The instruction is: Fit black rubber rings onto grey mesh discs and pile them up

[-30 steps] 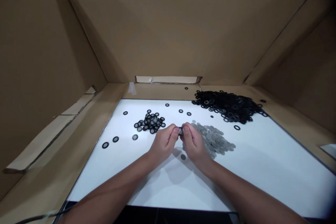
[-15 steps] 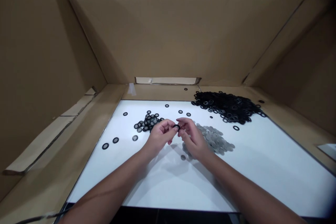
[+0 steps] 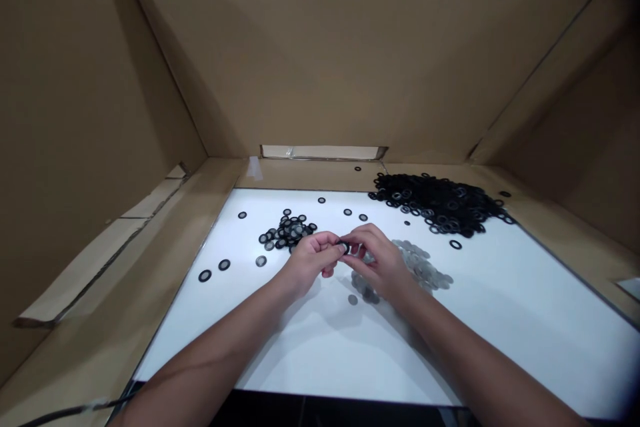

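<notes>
Pinching one black ring [image 3: 345, 244] between thumb and forefinger: that's the left hand [image 3: 309, 261], remaining fingers curled in underneath. Ring sits right at the fingertips, thumb pressed over its near face, so I can't tell from here whether its centre is filled. Right hand [image 3: 383, 261] meets it from the other side, fingers bent and arched, tips at the ring's edge; I can't tell if they grip it or only touch. Both hands are over the white board [image 3: 500, 327], ring in the gap between them.

Left hand partly covers the near edge of a cluster of black-rimmed grey discs [image 3: 293, 232]. Right hand blocks part of my view of a spread of plain grey discs [image 3: 425, 273]; one loose grey disc [image 3: 353, 300] lies just apart, on the near side.

Materials, as I read them: rings are dark, thin, round, open in the middle, some catching a dull shine. Plain discs look flat, matte, slightly translucent, overlapping like scales. Big tangled heap of black rings [image 3: 440, 203] at far right runs off the board onto brown cardboard [image 3: 320, 73]. One stray ring [image 3: 455, 245] lies flat just this side of the heap, hole clearly visible. Board is smooth with soft reflections; cardboard is creased, dull, with a narrow slot [image 3: 323, 152] low in the back wall.
</notes>
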Available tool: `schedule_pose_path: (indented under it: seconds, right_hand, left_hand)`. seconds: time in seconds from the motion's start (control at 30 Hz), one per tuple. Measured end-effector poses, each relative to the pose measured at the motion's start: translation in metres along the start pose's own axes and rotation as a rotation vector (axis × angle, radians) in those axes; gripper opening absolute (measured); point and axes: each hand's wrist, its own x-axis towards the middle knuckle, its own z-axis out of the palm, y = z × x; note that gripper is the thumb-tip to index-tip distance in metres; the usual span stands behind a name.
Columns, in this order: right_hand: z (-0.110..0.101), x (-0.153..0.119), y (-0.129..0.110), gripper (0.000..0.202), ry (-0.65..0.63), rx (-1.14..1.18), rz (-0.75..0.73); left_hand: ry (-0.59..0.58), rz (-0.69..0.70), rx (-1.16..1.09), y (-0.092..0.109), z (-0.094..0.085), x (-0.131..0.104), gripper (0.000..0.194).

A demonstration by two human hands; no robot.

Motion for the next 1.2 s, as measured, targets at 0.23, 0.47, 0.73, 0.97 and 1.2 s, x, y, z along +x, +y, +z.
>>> schedule_pose_path:
  seconds: [0.23, 0.47, 0.73, 0.97, 1.2]
  right_hand:
    - [-0.002, 0.0, -0.002, 0.027, -0.066, 0.006, 0.008]
    - [-0.002, 0.001, -0.001, 0.016, 0.079, -0.04, 0.056]
    - [-0.004, -0.001, -0.003, 0.017, 0.008, 0.05, 0.264]
    - [0.003, -0.001, -0.004, 0.033, -0.004, -0.109, 0.215]
    - [0.013, -0.004, -0.007, 0.03, 0.088, -0.147, 0.237]
  left_hand:
    - [-0.018, 0.002, -0.035, -0.002, -0.002, 0.0, 0.022]
    - [-0.034, -0.042, -0.033, 0.0, -0.002, -0.001, 0.024]
    - [0.072, 0.134, 0.185, 0.001, -0.007, 0.002, 0.024]
    - [0.025, 0.12, 0.23, -0.002, 0.0, 0.0, 0.021]
    - [0.021, 0.14, 0.226, -0.002, 0.004, -0.004, 0.021]
